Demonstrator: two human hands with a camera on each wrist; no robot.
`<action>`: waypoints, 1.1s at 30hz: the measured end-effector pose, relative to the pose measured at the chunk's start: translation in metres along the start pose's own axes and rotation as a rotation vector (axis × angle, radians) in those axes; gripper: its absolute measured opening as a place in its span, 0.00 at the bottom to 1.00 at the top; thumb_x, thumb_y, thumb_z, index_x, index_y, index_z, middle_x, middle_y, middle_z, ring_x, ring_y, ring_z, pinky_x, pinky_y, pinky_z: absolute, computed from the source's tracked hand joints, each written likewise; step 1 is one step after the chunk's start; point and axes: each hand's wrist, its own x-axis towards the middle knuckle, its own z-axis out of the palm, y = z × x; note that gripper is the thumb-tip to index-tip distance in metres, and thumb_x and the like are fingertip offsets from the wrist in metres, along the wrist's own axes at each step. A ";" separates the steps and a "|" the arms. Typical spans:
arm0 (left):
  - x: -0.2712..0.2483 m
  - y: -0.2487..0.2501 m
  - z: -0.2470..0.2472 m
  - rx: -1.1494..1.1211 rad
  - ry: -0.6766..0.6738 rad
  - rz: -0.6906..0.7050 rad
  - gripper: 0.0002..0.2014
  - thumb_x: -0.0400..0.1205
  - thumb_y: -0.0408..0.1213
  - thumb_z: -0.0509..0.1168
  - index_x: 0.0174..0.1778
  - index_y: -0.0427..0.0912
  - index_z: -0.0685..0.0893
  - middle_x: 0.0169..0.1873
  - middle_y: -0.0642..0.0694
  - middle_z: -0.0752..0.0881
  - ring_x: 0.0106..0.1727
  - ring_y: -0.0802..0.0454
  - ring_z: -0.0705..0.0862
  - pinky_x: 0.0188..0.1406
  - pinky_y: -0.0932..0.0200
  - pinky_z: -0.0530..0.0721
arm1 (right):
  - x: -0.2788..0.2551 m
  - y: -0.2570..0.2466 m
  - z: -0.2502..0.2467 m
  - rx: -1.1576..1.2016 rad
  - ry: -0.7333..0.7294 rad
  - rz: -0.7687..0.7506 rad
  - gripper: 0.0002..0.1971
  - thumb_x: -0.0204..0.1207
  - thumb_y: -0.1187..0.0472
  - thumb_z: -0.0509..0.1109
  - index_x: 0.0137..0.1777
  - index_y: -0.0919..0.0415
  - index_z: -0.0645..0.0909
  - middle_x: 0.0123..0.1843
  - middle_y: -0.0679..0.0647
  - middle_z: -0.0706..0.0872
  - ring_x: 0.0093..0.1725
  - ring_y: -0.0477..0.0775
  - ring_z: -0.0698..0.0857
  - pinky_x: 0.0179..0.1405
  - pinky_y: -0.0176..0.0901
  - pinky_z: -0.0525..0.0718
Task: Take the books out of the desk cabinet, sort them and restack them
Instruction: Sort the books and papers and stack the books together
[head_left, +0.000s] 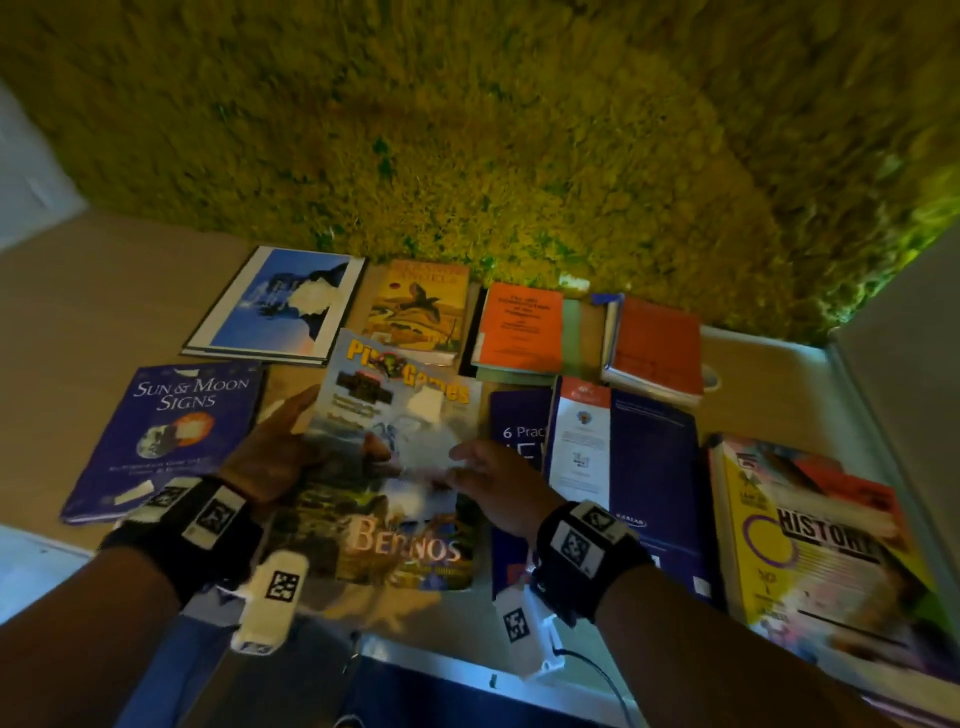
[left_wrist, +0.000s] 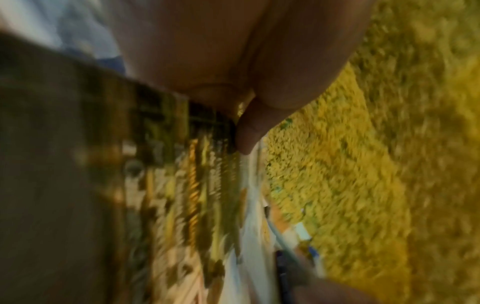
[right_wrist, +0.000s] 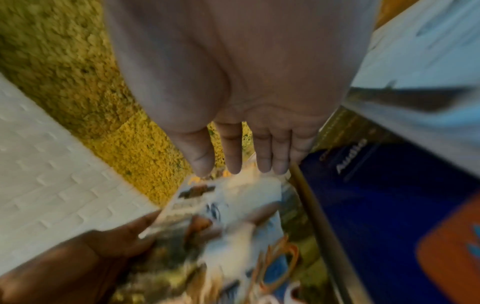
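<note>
While the left hand (head_left: 270, 457) grips it, the glossy, colourful games magazine (head_left: 384, 467) tilts; right hand (head_left: 493, 483) hovers slack-fingered.

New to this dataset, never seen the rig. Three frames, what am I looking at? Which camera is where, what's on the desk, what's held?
No machine here: a person wears a head camera and one camera strapped to each wrist. The wide picture is the head view; the two blurry ones look along each hand.

The left hand grips the left edge of a games magazine, thumb on the cover. The right hand hovers open over its right side, fingers straight; whether they touch it is unclear.

Books lie spread on the desk: Sun & Moon Signs, an orange book, a History book and others. A mossy green wall stands behind.
</note>
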 end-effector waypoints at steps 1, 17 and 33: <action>0.004 -0.001 0.001 0.083 0.063 -0.028 0.27 0.79 0.12 0.59 0.70 0.43 0.76 0.52 0.37 0.90 0.45 0.42 0.90 0.37 0.55 0.92 | 0.002 0.000 -0.006 0.054 0.016 -0.012 0.20 0.88 0.53 0.67 0.76 0.59 0.77 0.78 0.59 0.79 0.76 0.59 0.80 0.73 0.57 0.80; 0.170 0.061 0.152 0.695 -0.075 0.097 0.26 0.83 0.49 0.68 0.74 0.40 0.77 0.73 0.34 0.78 0.65 0.37 0.83 0.61 0.44 0.84 | 0.101 -0.003 -0.150 0.007 0.440 0.319 0.21 0.87 0.56 0.66 0.77 0.63 0.76 0.70 0.62 0.80 0.69 0.60 0.82 0.51 0.38 0.72; 0.278 0.069 0.177 0.755 0.017 -0.018 0.12 0.81 0.38 0.71 0.58 0.42 0.79 0.45 0.43 0.85 0.37 0.50 0.84 0.29 0.57 0.84 | 0.163 0.054 -0.154 0.078 0.463 0.432 0.07 0.73 0.54 0.71 0.42 0.52 0.75 0.44 0.53 0.84 0.42 0.57 0.85 0.36 0.47 0.81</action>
